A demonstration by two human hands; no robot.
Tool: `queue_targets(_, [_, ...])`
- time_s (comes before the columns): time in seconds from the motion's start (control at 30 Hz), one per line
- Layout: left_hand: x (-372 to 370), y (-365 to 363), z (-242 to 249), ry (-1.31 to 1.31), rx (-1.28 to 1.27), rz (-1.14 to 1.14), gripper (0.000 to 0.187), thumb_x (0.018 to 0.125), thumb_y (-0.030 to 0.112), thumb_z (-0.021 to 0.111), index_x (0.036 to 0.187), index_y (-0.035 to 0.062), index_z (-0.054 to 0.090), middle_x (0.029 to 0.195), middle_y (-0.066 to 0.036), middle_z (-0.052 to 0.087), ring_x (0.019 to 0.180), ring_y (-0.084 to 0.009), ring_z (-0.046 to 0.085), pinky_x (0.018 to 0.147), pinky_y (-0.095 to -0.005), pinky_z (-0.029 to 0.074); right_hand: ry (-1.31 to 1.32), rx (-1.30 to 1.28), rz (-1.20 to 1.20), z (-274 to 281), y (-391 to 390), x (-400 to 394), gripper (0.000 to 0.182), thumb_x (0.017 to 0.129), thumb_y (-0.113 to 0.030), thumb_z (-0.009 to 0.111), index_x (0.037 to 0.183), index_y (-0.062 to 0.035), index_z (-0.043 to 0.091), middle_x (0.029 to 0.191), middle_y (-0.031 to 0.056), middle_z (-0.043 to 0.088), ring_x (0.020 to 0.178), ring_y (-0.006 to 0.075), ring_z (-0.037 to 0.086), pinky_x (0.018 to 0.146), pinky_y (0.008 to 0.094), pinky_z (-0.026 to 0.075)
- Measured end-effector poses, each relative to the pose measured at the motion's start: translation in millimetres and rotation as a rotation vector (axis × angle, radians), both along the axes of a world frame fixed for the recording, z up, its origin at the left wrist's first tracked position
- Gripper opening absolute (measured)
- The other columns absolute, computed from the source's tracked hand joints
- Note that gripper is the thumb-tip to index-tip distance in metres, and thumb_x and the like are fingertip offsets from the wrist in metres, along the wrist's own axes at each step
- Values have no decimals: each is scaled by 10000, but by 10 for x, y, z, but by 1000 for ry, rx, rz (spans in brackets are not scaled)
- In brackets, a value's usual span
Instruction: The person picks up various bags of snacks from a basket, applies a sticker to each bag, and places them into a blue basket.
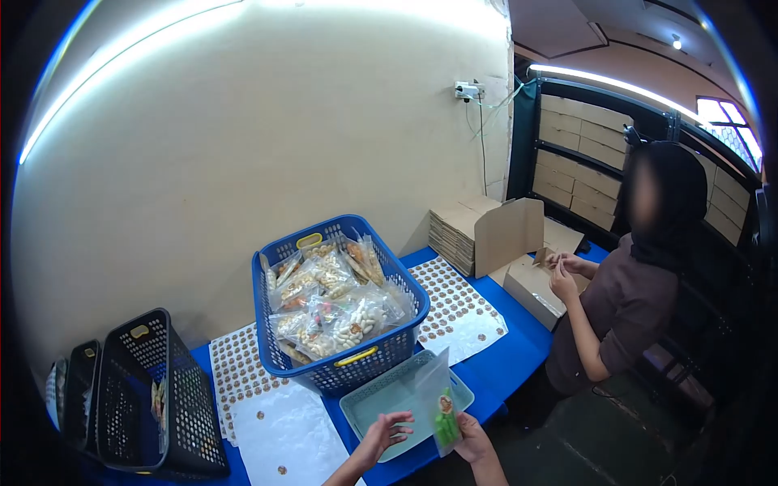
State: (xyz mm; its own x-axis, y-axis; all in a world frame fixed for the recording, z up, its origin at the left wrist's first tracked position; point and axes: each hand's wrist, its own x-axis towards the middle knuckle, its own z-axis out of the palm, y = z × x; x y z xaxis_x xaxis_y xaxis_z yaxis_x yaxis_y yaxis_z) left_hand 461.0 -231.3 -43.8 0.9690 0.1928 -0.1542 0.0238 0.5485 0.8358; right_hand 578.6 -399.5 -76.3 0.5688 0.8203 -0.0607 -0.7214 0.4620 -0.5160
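Observation:
A clear plastic bag (438,397) with green contents and a round brown sticker on it is gripped by my right hand (475,441), upright over the right side of a pale green tray (365,409). My left hand (387,433) is apart from the bag, fingers spread, holding nothing, above the tray's near left part. Just behind the tray stands a blue basket (279,356) heaped with clear bags (332,283) of pale and orange snack-like pieces. Sheets of round brown stickers (454,300) lie on both sides of the basket.
Black baskets (190,405) stand at the left, one with a few packets inside. Flattened cardboard (450,235) is stacked at the back right, near an open carton (531,287). A co-worker (624,283) stands at the right of the blue table (506,364), hands raised over the carton.

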Motion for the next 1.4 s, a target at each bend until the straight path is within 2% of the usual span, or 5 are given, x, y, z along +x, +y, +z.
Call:
queue_targets(0.4, [-56,24,122,-71,644,256,334,902,250,406,742,-5,551,632,-32,533,618,-87,499,595,-209,397,-318,-372,-75,-35,272,-88,288,845,-271,536,941,0,560,815,23,581,715,78,541,642,210,426])
queue_targets(0.67, [9,83,353,-17,847,382,263,880,223,474,831,-15,577,603,-29,546,550,-71,493,499,-215,373,-394,-252,24,465,255,-149,302,812,-279,587,907,6,560,743,43,591,642,86,531,577,205,411])
queue_targets(1.03, [249,-64,147,72,778,-54,306,829,295,552,817,-7,600,664,-45,596,613,-119,563,556,-258,436,-677,-509,-240,413,19,-151,256,827,-241,569,839,15,586,676,60,596,593,107,549,580,219,441])
queue_targets(1.23, [306,302,616,-416,1228,456,222,722,119,646,900,6,579,829,-124,598,722,-244,577,653,-300,448,-659,-377,-215,454,-17,-116,200,831,-158,561,913,24,570,751,56,596,691,90,552,609,203,431])
queue_targets(1.4, [371,920,989,-572,877,976,233,839,161,534,953,-40,506,840,-52,553,727,-116,503,654,-256,412,-617,-513,-357,293,-168,39,154,833,-109,536,893,29,568,757,74,594,672,106,560,595,207,436])
